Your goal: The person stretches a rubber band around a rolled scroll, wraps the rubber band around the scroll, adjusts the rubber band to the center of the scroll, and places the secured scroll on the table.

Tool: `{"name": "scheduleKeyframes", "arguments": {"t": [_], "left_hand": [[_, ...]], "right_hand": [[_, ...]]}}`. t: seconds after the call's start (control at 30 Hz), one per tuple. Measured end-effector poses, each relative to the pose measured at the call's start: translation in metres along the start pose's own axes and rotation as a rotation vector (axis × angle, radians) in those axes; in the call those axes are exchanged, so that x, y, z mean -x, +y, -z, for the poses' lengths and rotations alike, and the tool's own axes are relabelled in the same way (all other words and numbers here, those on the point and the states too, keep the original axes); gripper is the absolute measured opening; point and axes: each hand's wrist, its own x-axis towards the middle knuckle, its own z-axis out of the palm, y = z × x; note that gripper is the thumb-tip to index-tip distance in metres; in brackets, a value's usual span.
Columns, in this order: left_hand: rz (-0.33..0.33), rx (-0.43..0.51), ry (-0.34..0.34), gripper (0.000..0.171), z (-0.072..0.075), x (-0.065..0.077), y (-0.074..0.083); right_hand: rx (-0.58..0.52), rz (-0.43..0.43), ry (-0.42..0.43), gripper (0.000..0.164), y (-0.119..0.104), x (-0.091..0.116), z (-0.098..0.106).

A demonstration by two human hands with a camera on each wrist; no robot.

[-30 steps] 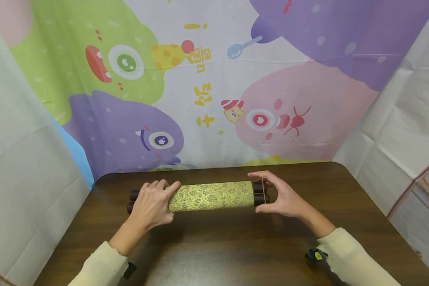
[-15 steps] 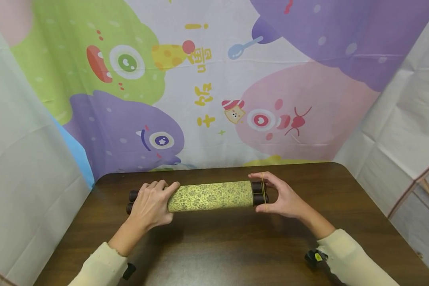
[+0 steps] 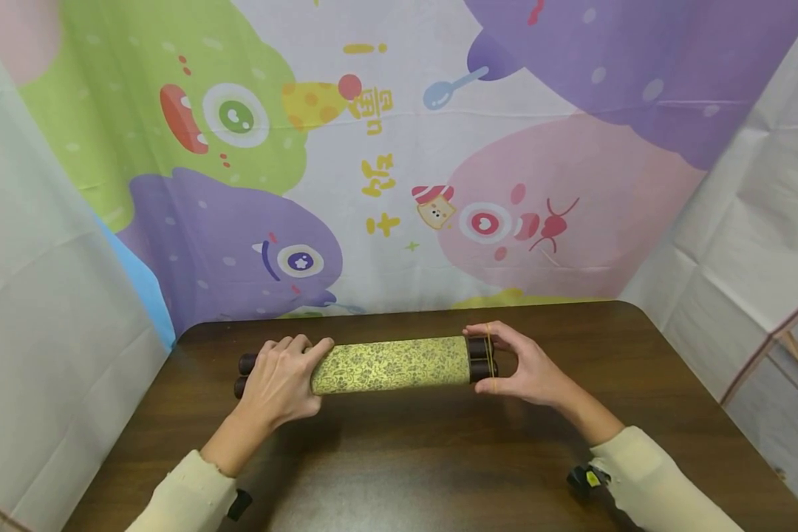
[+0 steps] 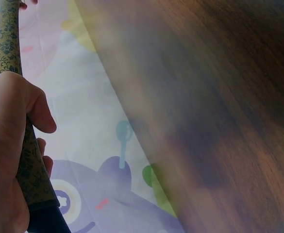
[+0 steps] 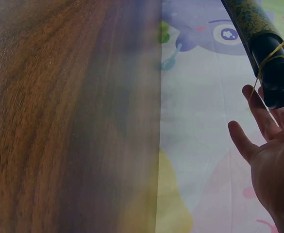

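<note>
A scroll rolled from both ends (image 3: 392, 366), in yellow-green floral brocade with paired dark roller ends, lies across the head view, raised over the table. My left hand (image 3: 282, 377) grips it near its left end; in the left wrist view the thumb (image 4: 42, 111) lies across the brocade. At the other end, my right hand (image 3: 528, 362) spreads its thumb and fingers around the dark roller ends (image 3: 482, 360). A thin yellow rubber band (image 5: 277, 51) loops over these ends and is stretched out to the right hand's spread fingertips (image 5: 248, 92).
The brown wooden table (image 3: 399, 458) extends under both hands. Behind it hangs a cloth with cartoon monsters (image 3: 386, 273), and white cloth (image 3: 725, 244) closes in the sides. Dark wrist devices (image 3: 584, 479) show by the sleeves.
The scroll has shifted very slightly left with the left hand. The right hand's upper fingertips have come down a little, and the rubber band stays stretched.
</note>
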Motion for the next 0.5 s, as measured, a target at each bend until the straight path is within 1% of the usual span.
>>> {"name": "scheduleKeyframes", "arguments": {"t": [0.2, 0.5], "left_hand": [[0.001, -0.003, 0.0, 0.07, -0.0001, 0.0, -0.0003], [0.002, 0.002, 0.002, 0.07, -0.0003, 0.0002, -0.0002]], "right_hand": [[-0.005, 0.005, 0.016, 0.081, -0.001, -0.0008, -0.0003], [-0.007, 0.009, 0.008, 0.079, 0.0014, 0.0005, -0.0018]]}}
